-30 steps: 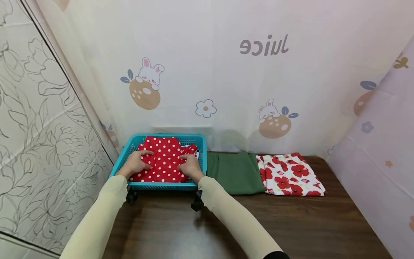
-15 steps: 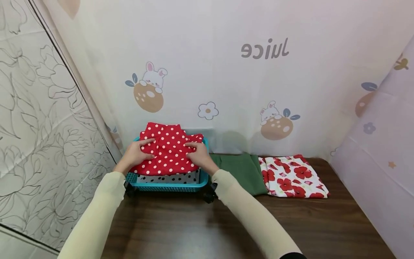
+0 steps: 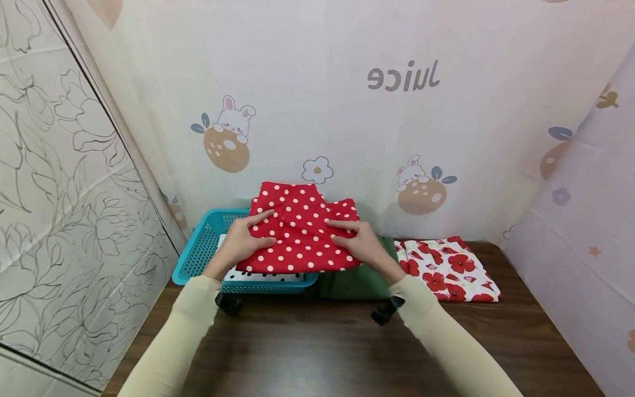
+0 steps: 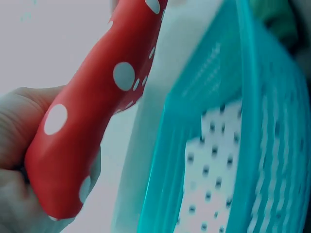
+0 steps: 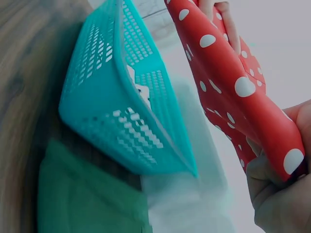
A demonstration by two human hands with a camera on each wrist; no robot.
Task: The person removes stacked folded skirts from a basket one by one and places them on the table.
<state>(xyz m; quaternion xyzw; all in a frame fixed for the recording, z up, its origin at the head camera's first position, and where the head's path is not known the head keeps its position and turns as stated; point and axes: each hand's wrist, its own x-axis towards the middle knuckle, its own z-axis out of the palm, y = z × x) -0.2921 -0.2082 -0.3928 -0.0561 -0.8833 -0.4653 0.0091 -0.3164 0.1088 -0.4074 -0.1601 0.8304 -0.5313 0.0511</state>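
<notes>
A folded red garment with white polka dots (image 3: 305, 234) hangs in the air between both hands, overlapping the right part of a turquoise basket in the head view. At its left edge my left hand (image 3: 241, 241) grips the cloth, thumb and a finger on top. My right hand (image 3: 364, 242) holds the opposite edge; in the right wrist view its fingers curl under the fold. Inside the turquoise basket (image 4: 250, 116) lies a white cloth with black dots (image 4: 209, 170). The cloth's underside shows above the basket rim in both wrist views.
A folded green cloth (image 3: 354, 284) lies right of the basket, partly behind the red garment and right hand. Beside it is a folded white cloth with red flowers (image 3: 451, 270). The brown wooden table (image 3: 307, 342) ends against printed curtains (image 3: 317, 99) at the back and sides.
Both hands have lifted the red polka-dot garment out of the basket and carried it to the right. The white dotted cloth beneath it has come into view.
</notes>
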